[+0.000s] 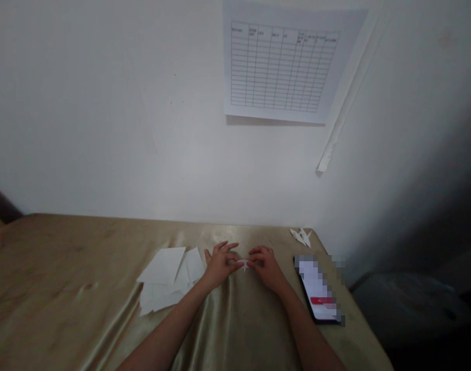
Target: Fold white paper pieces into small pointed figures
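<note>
A small folded paper piece (pixel 245 266) is at the middle of the near part of the desk (pixel 84 247), between the left hand (pixel 219 266) and the right hand (pixel 270 268). The left thumb and index finger pinch its left end, with the other left fingers fanned apart; the right thumb and index finger pinch its right end, the rest bent close together. The desk wears a satiny gold-brown cloth, rippled into folds beneath the forearms. Just beside the left forearm lies an overlapping spread of white paper sheets (pixel 162 268). Right of the right forearm lies a phone (pixel 316 296), screen lit and partly pixelated, near the right edge; beyond it, by the far right corner, rest white folded shapes (pixel 302 237). The far edge meets a pale wall (pixel 104 103), which bears a printed grid sheet (pixel 282 67) and, to its right, a slanting white strip (pixel 343 108). The right edge slants towards the viewer, with a greyish, dim bulk (pixel 405 304) beyond it. The widest open stretch of cloth runs left of the sheets; narrower strips lie between the hands and the wall, and between the right forearm and the phone.
</note>
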The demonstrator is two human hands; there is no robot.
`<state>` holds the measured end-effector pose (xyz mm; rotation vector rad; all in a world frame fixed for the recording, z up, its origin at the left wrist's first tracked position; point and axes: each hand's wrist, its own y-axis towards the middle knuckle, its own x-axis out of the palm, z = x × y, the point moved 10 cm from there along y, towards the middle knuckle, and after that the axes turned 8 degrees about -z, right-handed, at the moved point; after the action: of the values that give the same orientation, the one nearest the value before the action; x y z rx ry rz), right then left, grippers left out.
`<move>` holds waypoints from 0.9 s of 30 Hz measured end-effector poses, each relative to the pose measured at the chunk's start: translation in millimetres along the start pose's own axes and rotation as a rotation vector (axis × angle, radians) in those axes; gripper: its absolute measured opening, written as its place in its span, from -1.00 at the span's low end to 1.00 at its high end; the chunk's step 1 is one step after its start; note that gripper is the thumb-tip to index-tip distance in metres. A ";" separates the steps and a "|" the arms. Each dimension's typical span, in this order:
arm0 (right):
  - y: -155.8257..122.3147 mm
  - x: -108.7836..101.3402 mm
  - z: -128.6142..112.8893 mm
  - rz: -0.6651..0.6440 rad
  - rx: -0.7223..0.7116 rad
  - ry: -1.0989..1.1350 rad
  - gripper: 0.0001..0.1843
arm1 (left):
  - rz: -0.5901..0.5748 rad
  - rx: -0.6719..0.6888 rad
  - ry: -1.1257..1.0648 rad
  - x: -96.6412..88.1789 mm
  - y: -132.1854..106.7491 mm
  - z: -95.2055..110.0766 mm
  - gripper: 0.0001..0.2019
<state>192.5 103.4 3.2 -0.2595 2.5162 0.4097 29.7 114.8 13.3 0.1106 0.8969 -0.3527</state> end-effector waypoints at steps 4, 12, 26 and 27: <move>0.5 -0.5 1.5 0.005 0.011 0.013 -0.92 | -0.021 -0.012 0.008 -0.1 0.2 0.6 -0.88; 0.4 1.2 2.6 -0.020 0.049 0.032 -0.94 | -0.056 0.009 0.032 1.3 1.7 -1.8 -0.90; 0.4 -1.7 8.3 0.015 0.072 0.042 -0.91 | -0.060 -0.014 0.026 -5.1 0.5 1.2 -0.92; 0.5 -2.1 8.7 0.016 0.078 0.043 -0.91 | -0.053 -0.016 0.022 -5.8 0.4 0.8 -0.92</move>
<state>198.6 107.1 -2.4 -0.2201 2.5710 0.3147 27.1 116.4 18.3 0.0766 0.9258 -0.3941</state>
